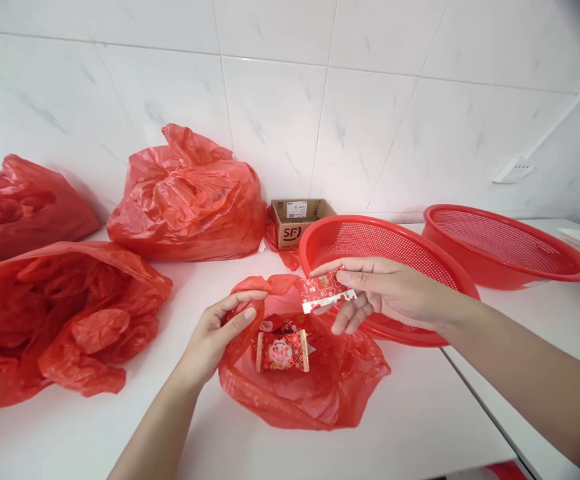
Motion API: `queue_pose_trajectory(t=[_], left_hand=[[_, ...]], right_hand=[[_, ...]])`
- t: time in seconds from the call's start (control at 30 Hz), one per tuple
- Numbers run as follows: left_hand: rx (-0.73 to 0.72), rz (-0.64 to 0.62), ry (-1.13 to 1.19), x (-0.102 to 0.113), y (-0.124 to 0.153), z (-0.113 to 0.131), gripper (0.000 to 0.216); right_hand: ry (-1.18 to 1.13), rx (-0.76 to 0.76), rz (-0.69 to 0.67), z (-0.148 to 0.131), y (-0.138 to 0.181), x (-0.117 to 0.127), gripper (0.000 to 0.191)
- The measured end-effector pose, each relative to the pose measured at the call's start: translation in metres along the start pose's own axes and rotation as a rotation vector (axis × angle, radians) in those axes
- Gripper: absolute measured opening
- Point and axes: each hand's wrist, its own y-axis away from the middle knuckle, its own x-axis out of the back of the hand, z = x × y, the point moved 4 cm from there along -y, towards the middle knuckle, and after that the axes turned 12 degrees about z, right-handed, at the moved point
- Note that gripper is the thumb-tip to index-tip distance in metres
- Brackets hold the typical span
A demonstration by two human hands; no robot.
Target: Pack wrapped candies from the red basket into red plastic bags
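My left hand pinches the rim of a small red plastic bag that lies opened on the white table. Inside the bag sits a red wrapped candy with gold crimped ends and a pale round print. More red wrappers show partly behind it. Above the bag's far right side, my right hand grips a red packet with a white printed edge between thumb and fingers. What the packet contains is hidden.
A red perforated basket stands just behind my right hand, with a second red basket farther right. A small cardboard box is near the tiled wall. Large red plastic bags fill the left side. A seam crosses the table at right.
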Motion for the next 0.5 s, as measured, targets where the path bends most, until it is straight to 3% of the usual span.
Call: queue_pose_trajectory(t=[0.27, 0.4, 0.5], left_hand=[[0.020, -0.015, 0.039, -0.002, 0.001, 0.000, 0.031], [-0.004, 0.020, 0.009, 0.001, -0.001, 0.000, 0.034], [-0.015, 0.045, 0.003, 0.003, -0.002, -0.003, 0.034]], right_hand=[[0.106, 0.095, 0.035, 0.010, -0.007, -0.010, 0.034], [0.453, 0.447, 0.227, 0.026, -0.003, -0.031, 0.034], [0.753, 0.642, 0.187, 0.041, 0.004, -0.052, 0.042]])
